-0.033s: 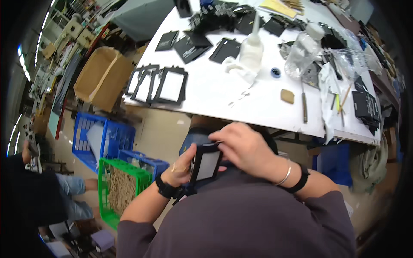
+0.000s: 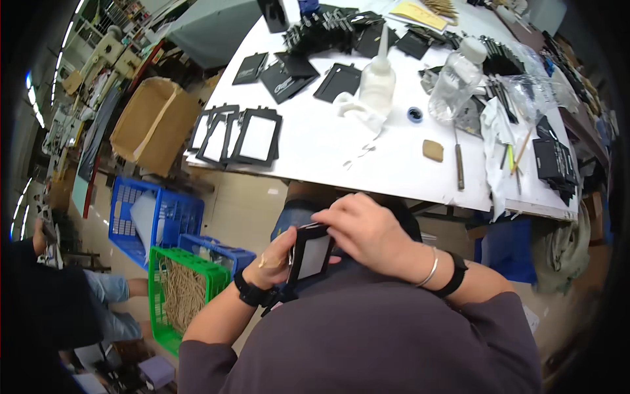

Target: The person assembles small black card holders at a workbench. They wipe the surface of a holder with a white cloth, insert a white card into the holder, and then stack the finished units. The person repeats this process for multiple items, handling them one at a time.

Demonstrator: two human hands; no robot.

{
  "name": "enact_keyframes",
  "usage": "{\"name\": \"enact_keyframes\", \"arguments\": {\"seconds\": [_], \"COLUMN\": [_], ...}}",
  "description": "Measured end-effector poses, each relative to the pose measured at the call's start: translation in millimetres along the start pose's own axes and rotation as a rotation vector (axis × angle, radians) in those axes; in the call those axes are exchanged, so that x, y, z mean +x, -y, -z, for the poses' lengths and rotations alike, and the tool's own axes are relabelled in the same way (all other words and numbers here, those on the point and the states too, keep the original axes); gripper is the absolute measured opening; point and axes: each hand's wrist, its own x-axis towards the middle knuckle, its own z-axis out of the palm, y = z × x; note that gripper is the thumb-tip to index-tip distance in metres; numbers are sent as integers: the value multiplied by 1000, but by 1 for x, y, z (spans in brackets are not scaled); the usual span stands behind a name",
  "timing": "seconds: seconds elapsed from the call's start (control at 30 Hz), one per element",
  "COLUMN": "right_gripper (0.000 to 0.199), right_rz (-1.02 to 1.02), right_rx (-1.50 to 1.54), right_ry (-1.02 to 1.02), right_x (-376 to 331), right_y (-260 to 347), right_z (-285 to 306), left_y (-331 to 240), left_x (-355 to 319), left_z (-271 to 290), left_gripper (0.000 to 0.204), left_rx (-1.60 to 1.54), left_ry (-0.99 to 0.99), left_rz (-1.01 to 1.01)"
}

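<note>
Both hands grip one black frame (image 2: pixel 312 255): left hand (image 2: pixel 275 259) underneath, right hand (image 2: pixel 367 233) pressing its top; finished frames (image 2: pixel 239 136) lie at desk's (image 2: pixel 394 164) left edge, more parts remain.

We see a white surface (image 2: pixel 394 157) spread across the room's upper half. Left of it stands an open cardboard box (image 2: pixel 154 125); below that, blue crates (image 2: pixel 154 220) and a green crate (image 2: pixel 184 292) rest on the pale floor (image 2: pixel 246 207). Bright light glows far left of the surface.
</note>
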Motion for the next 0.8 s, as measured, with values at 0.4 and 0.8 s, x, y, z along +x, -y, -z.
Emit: {"name": "enact_keyframes", "arguments": {"seconds": [0.4,0.8], "right_gripper": [27,12], "right_rz": [142,36], "right_rx": [17,185], "right_ry": [-97,209], "right_x": [-5,-1], "right_y": [-2,-4], "right_z": [2,16], "left_y": [-18,-5], "left_x": [8,3], "left_z": [-12,-11], "left_gripper": [93,88], "left_rx": [387,549], "left_ry": [-75,-29], "left_rz": [-56,-14]}}
